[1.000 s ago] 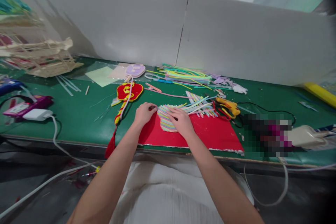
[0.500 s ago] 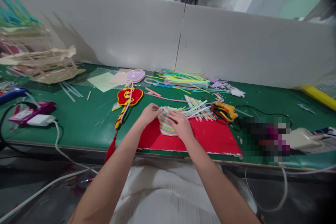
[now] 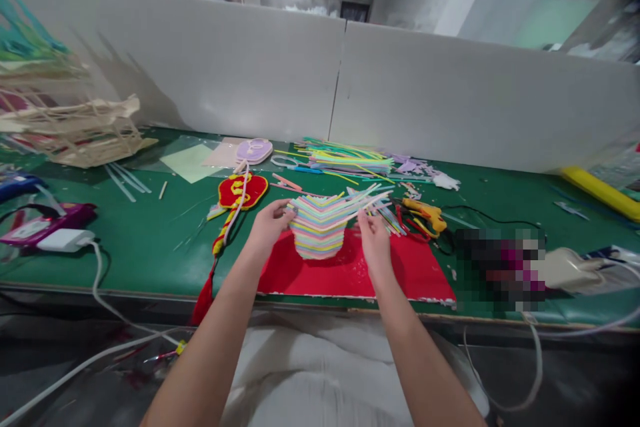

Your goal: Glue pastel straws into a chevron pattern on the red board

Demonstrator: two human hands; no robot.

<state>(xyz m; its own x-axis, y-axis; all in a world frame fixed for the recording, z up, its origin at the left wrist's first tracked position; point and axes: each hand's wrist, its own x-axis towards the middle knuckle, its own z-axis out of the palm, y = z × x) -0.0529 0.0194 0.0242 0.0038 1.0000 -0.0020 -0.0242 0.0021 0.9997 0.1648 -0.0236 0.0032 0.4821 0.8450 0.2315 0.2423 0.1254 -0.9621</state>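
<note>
A striped piece (image 3: 320, 237) of pastel strips, which look like pipe cleaners, lies over a red board (image 3: 415, 270) before me. Its stripes bend in a V, and the strip ends stick out past its upper right. My left hand (image 3: 267, 230) pinches the piece's upper left edge between thumb and fingers. On the other side, my right hand (image 3: 375, 237) has its fingertips closed at the projecting strip ends. Just behind that hand are more pastel strips and orange-handled pliers (image 3: 425, 213).
Left of the board lies a red and yellow fan-shaped ornament (image 3: 243, 191) with a tassel. Behind are a bundle of coloured strips (image 3: 350, 159) and a lilac piece (image 3: 254, 151). A white cable (image 3: 100, 280) hangs over the front edge. A grey partition (image 3: 225, 73) closes the back.
My right hand has moved off the middle of the striped piece, out to the right at the strip ends. More of the V pattern shows. The left hand stays at the left edge.
</note>
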